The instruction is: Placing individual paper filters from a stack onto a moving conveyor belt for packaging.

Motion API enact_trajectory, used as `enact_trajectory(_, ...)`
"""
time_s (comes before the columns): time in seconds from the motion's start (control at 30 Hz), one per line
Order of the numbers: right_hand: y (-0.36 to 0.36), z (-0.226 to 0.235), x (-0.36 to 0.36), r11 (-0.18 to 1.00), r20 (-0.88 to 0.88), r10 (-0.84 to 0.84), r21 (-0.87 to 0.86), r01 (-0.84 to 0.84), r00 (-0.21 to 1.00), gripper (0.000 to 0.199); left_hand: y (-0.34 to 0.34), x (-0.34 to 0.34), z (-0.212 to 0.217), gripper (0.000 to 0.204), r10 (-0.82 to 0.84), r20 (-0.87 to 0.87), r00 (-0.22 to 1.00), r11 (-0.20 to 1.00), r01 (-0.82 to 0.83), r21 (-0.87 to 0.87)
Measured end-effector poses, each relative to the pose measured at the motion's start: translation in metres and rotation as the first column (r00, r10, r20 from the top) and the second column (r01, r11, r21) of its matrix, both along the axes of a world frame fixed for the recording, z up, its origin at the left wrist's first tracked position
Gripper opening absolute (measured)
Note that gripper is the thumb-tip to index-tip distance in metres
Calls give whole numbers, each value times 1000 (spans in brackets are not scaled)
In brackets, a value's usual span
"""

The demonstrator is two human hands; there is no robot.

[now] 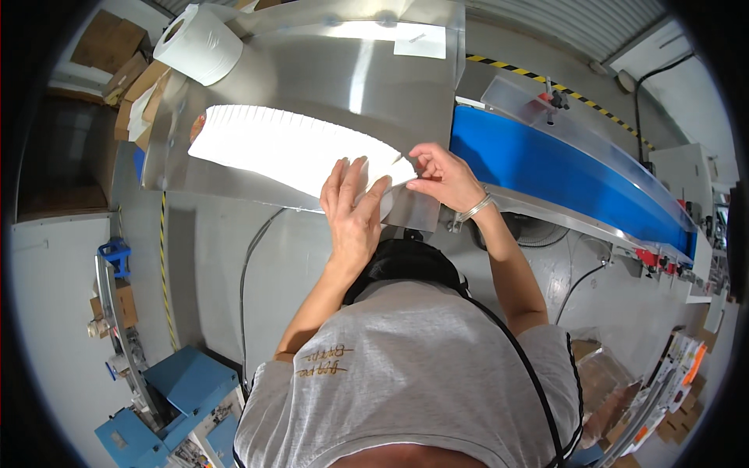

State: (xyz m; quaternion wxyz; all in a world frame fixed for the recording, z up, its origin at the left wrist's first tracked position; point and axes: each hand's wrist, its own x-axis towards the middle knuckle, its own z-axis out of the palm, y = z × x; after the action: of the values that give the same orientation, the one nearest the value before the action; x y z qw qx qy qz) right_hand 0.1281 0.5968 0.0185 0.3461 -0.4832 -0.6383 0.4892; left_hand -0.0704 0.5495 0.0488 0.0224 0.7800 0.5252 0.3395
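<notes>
Grey T-shirt fabric (421,374) fills the lower view, and from it two bare forearms reach up to a long white row of stacked flat paper pieces (289,148) lying on a shiny sheet-metal table (328,70). Fingers spread wide, the left hand (353,214) lies flat against the near end of the row, while the right hand (443,178), wearing a silver bracelet (476,207), pinches that end's corner between thumb and fingertips. Beside the table runs a blue conveyor belt (546,168), and a white paper roll (199,43) stands at the table's far left corner.
</notes>
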Motion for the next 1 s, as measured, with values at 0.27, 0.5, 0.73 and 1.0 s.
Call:
enact_trajectory(0.27,7,-25,18,980,100,57,182,-75,993,28,7,0,6,43,68,29,997,997,-67,-32)
enact_trajectory(0.5,23,-102,146,747,123,-663,173,642,738,49,15,-6,-4,36,85,45,995,996,-85,-7)
enact_trajectory(0.73,-2,-32,148,451,533,-835,807,382,-140,56,14,-9,-4,30,75,35,997,997,-76,11)
enact_trajectory(1.0,15,18,6,966,85,169,184,-182,982,47,14,-10,-1,25,0,-14,1000,999,-1,-48)
